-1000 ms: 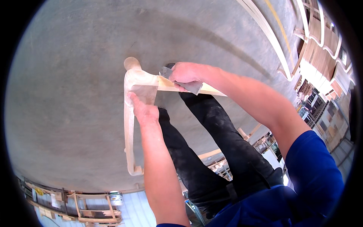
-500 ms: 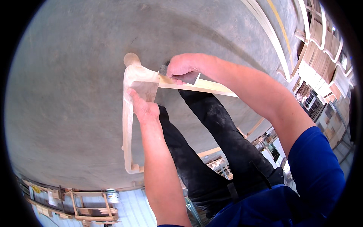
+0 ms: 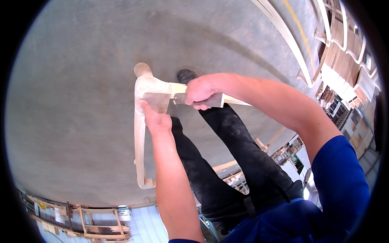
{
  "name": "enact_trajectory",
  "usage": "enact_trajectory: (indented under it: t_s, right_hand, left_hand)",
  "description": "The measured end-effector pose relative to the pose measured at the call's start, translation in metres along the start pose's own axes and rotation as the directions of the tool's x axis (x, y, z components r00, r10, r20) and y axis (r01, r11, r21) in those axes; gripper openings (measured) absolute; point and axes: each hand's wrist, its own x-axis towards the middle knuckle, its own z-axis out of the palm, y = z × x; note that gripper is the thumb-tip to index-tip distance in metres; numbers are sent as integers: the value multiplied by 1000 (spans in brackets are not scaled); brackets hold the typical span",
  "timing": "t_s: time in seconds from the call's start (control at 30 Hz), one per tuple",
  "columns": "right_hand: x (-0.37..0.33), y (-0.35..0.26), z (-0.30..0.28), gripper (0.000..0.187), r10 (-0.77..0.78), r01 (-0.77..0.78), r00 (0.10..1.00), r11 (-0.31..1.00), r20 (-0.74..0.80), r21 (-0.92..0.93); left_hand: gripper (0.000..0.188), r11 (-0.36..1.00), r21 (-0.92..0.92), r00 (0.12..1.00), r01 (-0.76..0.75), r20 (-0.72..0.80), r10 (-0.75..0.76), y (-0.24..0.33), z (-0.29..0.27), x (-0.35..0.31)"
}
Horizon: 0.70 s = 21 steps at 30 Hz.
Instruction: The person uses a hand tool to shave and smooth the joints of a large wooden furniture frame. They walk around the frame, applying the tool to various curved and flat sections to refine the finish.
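A pale wooden frame part stands in front of me, with a broad corner block (image 3: 157, 100), a rounded knob (image 3: 142, 70) at its far end, a curved leg (image 3: 140, 156) and a straight rail (image 3: 238, 101) running right. My left hand (image 3: 157, 121) is closed on the corner block, its thumb against the near side; the other fingers are mostly hidden. In my right hand (image 3: 202, 91) is a flat grey sheet (image 3: 214, 100), like sandpaper, held across the rail just right of the corner. The fingers curl over it, and it covers part of the rail.
My black-trousered legs (image 3: 235, 137) stand close behind the rail, one dark shoe (image 3: 186, 75) beyond it. Grey concrete floor (image 3: 73, 105) surrounds the part. Long pale curved wood pieces (image 3: 283, 32) lie at the far right, near stacked wooden parts (image 3: 344, 52). Wooden frames (image 3: 103, 222) and a tin (image 3: 124, 212) appear lower left.
My right hand and the grey sheet have moved toward me and slightly right along the rail, uncovering my shoe. My left hand keeps its place on the corner block. The view has shifted slightly.
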Motion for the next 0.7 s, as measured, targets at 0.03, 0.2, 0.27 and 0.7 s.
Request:
enact_trajectory:
  t_s: [0.03,0.2,0.27,0.7]
  right_hand:
    - [-8,1,3,15,6,-6,1000,1000,22,-6]
    - [-34,41,-25,24,-33,62,940,995,-340,75]
    - [-14,63,-53,27,-65,19,905,993,-420,-114]
    - [123,137,-90,22,-166,-352,645,802,-746,-483]
  left_hand:
    - [84,999,40,1000,-3,30,2,-1,-8,4]
    - [80,1000,-25,998,-12,-65,10,3,12,-13]
    - [80,999,-39,992,-3,-126,-2,6,22,-21]
    - [69,998,58,990,-9,-140,17,11,31,-31]
